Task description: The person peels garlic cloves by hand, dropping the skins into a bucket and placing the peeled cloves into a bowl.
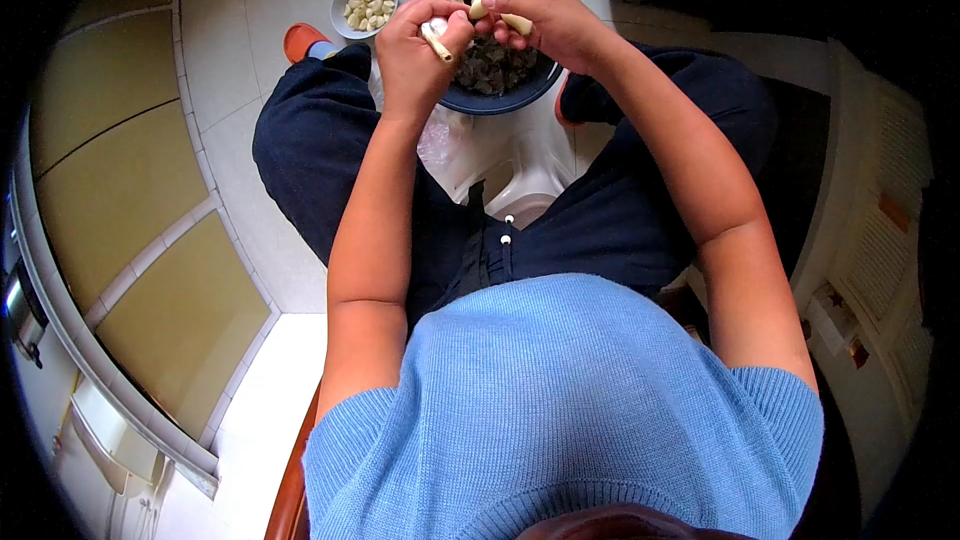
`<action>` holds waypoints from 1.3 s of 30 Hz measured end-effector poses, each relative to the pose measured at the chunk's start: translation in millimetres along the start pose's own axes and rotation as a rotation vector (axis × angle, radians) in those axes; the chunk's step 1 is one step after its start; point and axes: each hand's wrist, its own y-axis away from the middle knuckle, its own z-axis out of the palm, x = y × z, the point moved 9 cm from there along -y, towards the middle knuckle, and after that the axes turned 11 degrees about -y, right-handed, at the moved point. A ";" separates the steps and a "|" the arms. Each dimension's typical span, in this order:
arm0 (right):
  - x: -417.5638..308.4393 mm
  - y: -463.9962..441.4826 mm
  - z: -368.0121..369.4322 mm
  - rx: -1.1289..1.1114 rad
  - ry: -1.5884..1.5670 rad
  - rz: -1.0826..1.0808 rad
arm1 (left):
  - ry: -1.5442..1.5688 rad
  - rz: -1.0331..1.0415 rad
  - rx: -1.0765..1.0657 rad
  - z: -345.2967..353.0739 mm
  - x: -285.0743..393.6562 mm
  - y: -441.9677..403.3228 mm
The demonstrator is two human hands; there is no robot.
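Observation:
My left hand point(424, 45) is closed around a slim pale stick-like thing point(437, 43) with a tan end; its far end is hidden and I cannot tell its kind. A rounded white piece shows beside it. My right hand point(545, 15) pinches a peeled garlic clove point(478, 6) between thumb and index finger, close to the left fingertips. A second garlic clove point(517, 24) is tucked in the lower fingers of that hand. Both hands are above a dark round basin point(490, 104), which holds dry brownish garlic skins point(492, 68).
A small white bowl point(341, 22) of peeled garlic cloves stands on the tiled floor, left of the basin. Below the basin are a white plastic stool point(535, 165) and a clear plastic bag point(442, 140). My knees in dark trousers flank it. Cabinet panels point(180, 310) line the left.

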 end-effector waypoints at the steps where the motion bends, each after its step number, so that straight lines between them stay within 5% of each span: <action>1: 0.5 -0.4 -0.8 0.000 0.000 0.000 | 0.000 0.000 0.000 0.4 -0.3 -0.2; 12: -1.5 -0.8 -0.1 -0.001 0.032 -0.037 | -0.179 0.247 0.176 -9.8 28.9 0.2; 19: 1.3 -2.3 -0.9 -0.008 0.039 -0.032 | -0.183 0.204 0.128 -7.9 26.4 -0.9; 27: -2.1 -0.4 0.7 -0.029 -0.114 -0.021 | 0.100 -0.156 0.065 -6.7 -11.7 2.6; 39: -4.3 -2.2 -1.7 -0.051 -0.151 -0.059 | 0.035 0.019 0.041 -2.6 4.0 -1.6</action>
